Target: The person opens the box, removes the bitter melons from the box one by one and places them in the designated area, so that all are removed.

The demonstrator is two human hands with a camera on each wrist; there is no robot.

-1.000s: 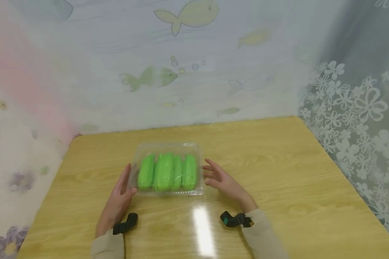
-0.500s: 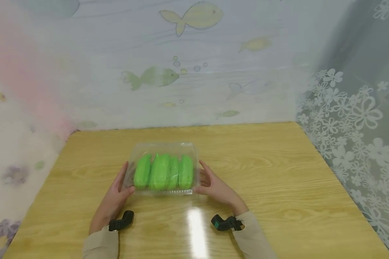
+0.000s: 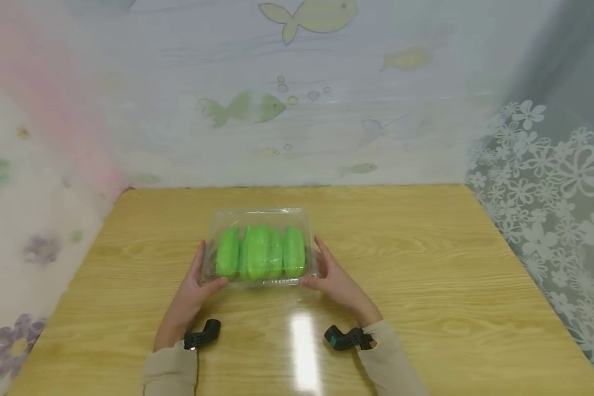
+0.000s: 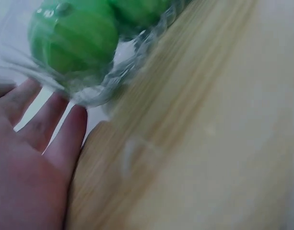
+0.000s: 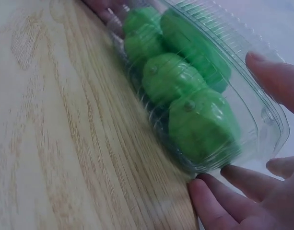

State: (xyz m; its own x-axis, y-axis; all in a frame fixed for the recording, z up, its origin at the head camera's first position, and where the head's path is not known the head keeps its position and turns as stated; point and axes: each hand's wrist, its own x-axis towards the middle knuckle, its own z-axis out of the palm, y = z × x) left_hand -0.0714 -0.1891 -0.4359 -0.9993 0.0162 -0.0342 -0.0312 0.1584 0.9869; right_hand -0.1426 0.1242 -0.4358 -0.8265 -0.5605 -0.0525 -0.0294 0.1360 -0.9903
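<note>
A clear plastic clamshell box [image 3: 262,216] with a ribbed rim lies at the middle of the table. Inside are several bright green, elongated pieces [image 3: 258,253], their rounded ends bearing small nubs; their kind is unclear. My left hand [image 3: 190,297] holds the box's left side, thumb at the front corner and fingers along the wall. On the other side my right hand [image 3: 339,283] grips it likewise, its thumb [image 5: 276,81] by the rim and its fingertips against the end wall. I cannot tell whether the box touches the table.
The wood-grain table [image 3: 416,275] reaches back to a wall [image 3: 326,126] painted with fish. A floral wall [image 3: 20,264] stands at left, and a flower-patterned panel [image 3: 549,220] at right. Black wrist cameras [image 3: 346,338] sit on both wrists.
My right hand, apart from the box a second ago, has moved inward to its right side and grips it. My left thumb has slid farther along the front edge. The camera view has shifted slightly.
</note>
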